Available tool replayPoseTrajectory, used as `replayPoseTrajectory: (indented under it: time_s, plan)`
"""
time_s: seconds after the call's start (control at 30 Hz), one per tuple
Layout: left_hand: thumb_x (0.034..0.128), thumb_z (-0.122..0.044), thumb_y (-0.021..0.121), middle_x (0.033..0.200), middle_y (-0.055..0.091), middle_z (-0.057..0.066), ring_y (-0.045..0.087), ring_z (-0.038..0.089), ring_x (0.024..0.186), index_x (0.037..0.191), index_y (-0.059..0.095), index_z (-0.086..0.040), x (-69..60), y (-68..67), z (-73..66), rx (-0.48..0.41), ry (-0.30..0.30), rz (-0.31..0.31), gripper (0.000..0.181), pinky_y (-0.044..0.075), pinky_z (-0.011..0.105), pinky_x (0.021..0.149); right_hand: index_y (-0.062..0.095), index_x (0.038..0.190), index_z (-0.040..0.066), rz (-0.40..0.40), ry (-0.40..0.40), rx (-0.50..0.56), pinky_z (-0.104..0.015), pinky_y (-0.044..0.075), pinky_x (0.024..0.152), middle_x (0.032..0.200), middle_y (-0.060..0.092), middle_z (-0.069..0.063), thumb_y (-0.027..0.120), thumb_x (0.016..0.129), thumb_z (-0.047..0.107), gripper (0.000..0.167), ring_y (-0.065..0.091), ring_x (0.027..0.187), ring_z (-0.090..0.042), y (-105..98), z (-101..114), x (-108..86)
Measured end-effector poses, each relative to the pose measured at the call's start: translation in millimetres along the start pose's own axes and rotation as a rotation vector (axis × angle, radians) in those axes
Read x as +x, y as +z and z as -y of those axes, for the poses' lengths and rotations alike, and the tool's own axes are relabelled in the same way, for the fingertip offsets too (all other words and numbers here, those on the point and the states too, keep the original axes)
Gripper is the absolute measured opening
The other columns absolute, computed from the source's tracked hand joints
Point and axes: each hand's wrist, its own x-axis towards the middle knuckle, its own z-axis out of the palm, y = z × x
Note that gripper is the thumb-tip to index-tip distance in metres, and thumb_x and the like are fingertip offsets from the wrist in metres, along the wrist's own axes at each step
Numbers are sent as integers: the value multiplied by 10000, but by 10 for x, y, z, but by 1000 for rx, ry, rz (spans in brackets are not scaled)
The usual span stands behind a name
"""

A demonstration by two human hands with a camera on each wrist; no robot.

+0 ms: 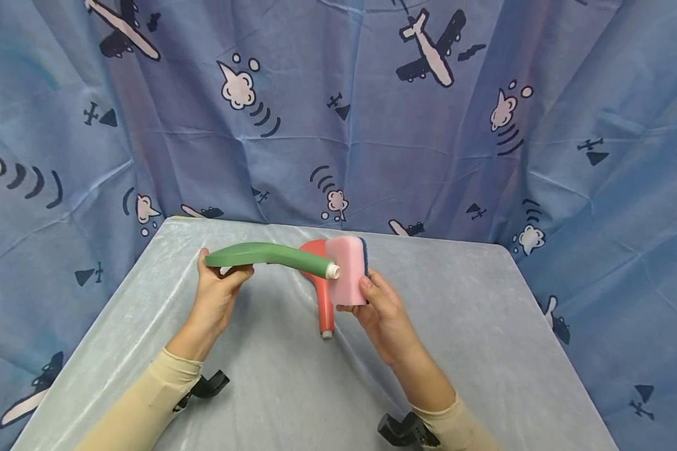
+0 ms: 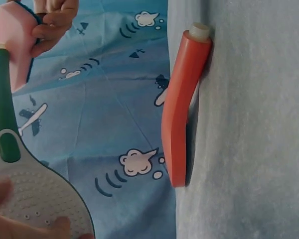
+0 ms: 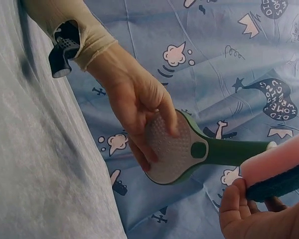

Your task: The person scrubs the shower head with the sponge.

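Note:
My left hand (image 1: 217,294) grips the head end of a green shower head (image 1: 265,252) above the table. Its grey nozzle face (image 3: 172,149) shows under the fingers in the right wrist view. The handle points right, ending in a white threaded tip (image 1: 332,270). In my right hand (image 1: 389,322) is a pink sponge (image 1: 346,275) with a dark blue scouring side (image 3: 284,181), pinched between thumb and fingers. The sponge's pink side is at the white tip; whether they touch I cannot tell. Behind them a red shower head (image 1: 324,307) lies on the table, partly hidden.
The table (image 1: 276,388) has a pale grey-blue cloth cover with creases. A blue curtain (image 1: 293,113) with printed airplanes hangs behind it and along both sides. Black straps with mounts (image 1: 209,385) sit on both wrists over beige sleeves (image 1: 146,394).

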Motion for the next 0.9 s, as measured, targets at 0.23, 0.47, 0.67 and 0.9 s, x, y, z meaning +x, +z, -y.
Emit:
replayPoseTrajectory:
  time_s: [0.23, 0.47, 0.67, 0.9]
  plan:
    - [804, -131, 846, 1516, 292, 98, 588, 185, 1208, 1522, -365, -373, -20, -20, 37, -200, 69, 81, 1428, 458, 301, 1120, 445, 1460, 68, 13, 11, 7, -346, 532, 900, 1188, 661, -11, 423, 1087, 254, 417, 632, 985, -172, 22, -28, -9]
    - [901, 49, 721, 1230, 504, 103, 657, 164, 976, 1533, 106, -118, 37, 2, 13, -393, 64, -3, 898, 550, 300, 998, 485, 1401, 87, 66, 42, 21, -299, 524, 972, 1204, 655, -8, 454, 1071, 226, 359, 651, 1040, -139, 95, -50, -23]
    - [945, 170, 569, 1099, 640, 90, 685, 167, 927, 1306, 460, 49, 37, 11, -4, -441, -3, -67, 396, 576, 288, 942, 452, 1416, 43, 92, 102, -43, -302, 514, 984, 1271, 579, -48, 474, 1058, 251, 415, 617, 1088, -161, 112, -96, -26]
    - [1015, 116, 462, 1159, 660, 101, 702, 168, 1057, 1373, 404, 35, 2, -3, -51, -538, -162, -113, 371, 503, 293, 1056, 451, 1421, -39, 148, 117, -105, -288, 529, 946, 1269, 558, -75, 562, 1026, 239, 496, 580, 1119, -204, 106, -173, 10]
